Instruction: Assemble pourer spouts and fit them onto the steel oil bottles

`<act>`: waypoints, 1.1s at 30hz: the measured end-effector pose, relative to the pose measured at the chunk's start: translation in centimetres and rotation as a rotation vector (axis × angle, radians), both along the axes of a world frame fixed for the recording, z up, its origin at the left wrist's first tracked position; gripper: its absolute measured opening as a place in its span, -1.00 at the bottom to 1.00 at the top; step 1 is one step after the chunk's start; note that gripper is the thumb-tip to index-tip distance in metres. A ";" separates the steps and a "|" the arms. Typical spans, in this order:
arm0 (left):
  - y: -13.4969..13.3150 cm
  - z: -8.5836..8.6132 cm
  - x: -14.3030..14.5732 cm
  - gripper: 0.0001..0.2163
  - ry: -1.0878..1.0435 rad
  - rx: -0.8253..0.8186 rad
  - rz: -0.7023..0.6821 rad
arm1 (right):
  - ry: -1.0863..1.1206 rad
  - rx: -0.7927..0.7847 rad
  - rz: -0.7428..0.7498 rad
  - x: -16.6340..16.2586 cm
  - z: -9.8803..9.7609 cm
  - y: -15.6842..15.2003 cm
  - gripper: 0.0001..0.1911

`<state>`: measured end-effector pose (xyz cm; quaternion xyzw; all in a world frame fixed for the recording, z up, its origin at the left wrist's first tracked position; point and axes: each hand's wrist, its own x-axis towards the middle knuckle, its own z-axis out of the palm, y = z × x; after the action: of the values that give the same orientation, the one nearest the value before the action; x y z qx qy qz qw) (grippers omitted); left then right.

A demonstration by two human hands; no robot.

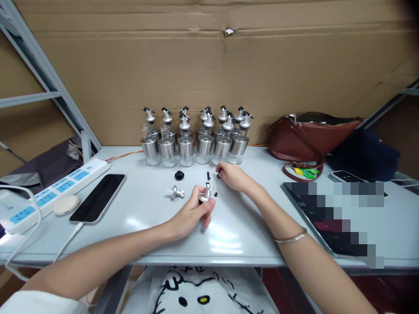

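My left hand (199, 207) is closed around a silver pourer spout (205, 196), its narrow tip pointing up and away. My right hand (231, 174) pinches a small black part (219, 173) just above the table, to the right of the spout. Between the hands lie a black strip-like piece (208, 175) and a tiny black plug (215, 194). Left of them, a second silver spout (176, 192) with a clear end rests on its side, and a round black stopper (179, 175) sits behind it.
Several glass bottles with steel bands (205, 146) stand in rows at the back, most topped with pourers; two front-left ones have bare necks. A phone (98, 198) and power strip (59, 192) lie left. On the right are a brown bag (294, 139) and a tablet (314, 218).
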<state>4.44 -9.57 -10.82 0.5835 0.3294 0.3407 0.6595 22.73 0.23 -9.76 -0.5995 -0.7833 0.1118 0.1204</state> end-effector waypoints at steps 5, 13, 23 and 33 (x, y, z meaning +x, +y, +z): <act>0.0 0.3 0.0 -0.61 -0.025 -0.015 0.000 | 0.003 0.003 0.021 -0.4 -0.4 -0.1 -0.64; -0.1 0.2 -0.1 -0.62 -0.028 -0.014 0.016 | 0.007 0.033 0.015 -0.9 0.1 -0.5 -0.73; -0.1 0.2 -0.1 -0.64 -0.029 -0.013 0.029 | 0.057 0.074 0.110 -1.2 0.2 -0.8 -0.82; -0.3 0.6 -0.1 -0.65 -0.001 -0.001 0.025 | 0.128 0.074 0.158 -1.9 -0.7 -0.6 -0.87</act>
<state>4.30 -9.85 -10.22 0.5788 0.3366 0.3490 0.6556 20.78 -0.37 -10.51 -0.5228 -0.8224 0.1299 0.1831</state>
